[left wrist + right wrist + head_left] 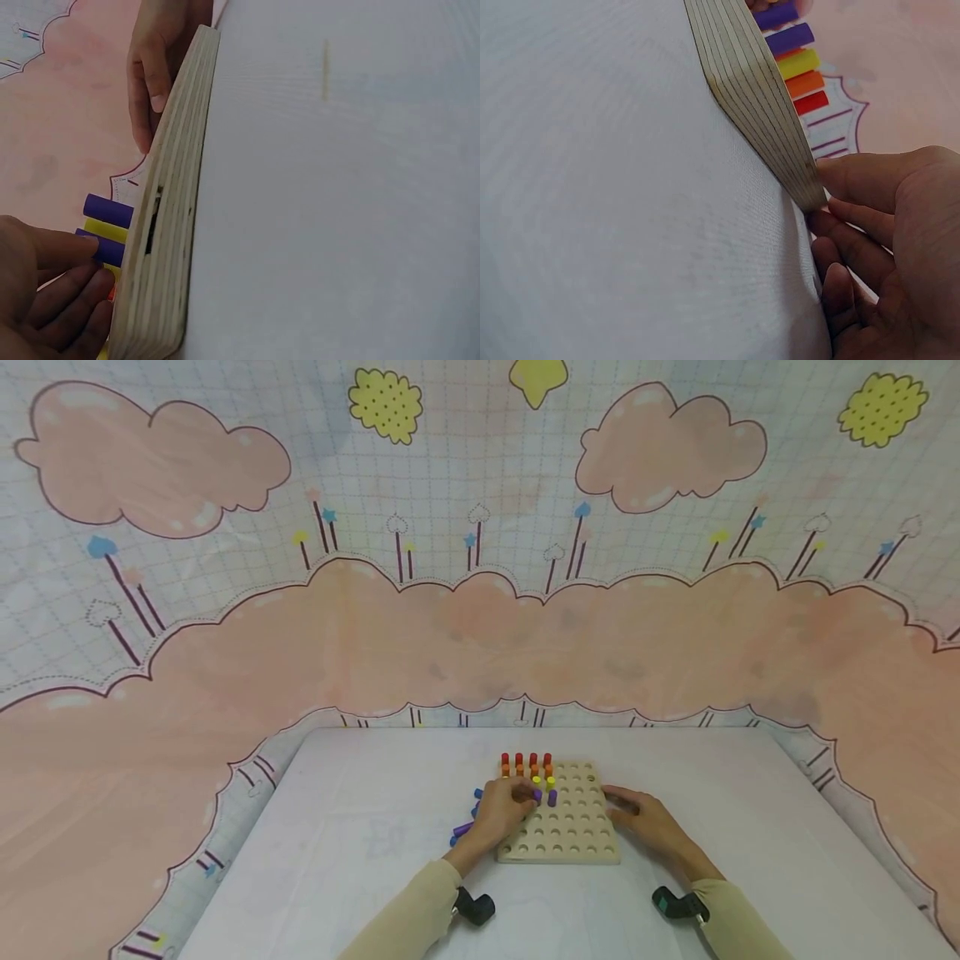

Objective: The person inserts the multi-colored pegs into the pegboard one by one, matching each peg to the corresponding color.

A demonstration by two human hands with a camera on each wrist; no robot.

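Note:
My left hand [501,810] reaches over the left side of a wooden pegboard [570,852]. Its thumb and fingers pinch a purple peg [101,247] that stands at the board's face. Beside that peg, another purple peg [552,797] is upright in a hole. Yellow pegs [551,783] form the row behind, partly hidden by the left hand. My right hand [656,828] lies at the board's right edge, its extended fingertips [832,169] touching the edge near the far corner.
Rows of orange pegs [549,771] and red pegs [533,758] fill the far left holes. Several loose blue and purple pegs, among them a purple one [462,829], lie left of the board on the white table [337,827]. A patterned cloth [480,643] hangs behind.

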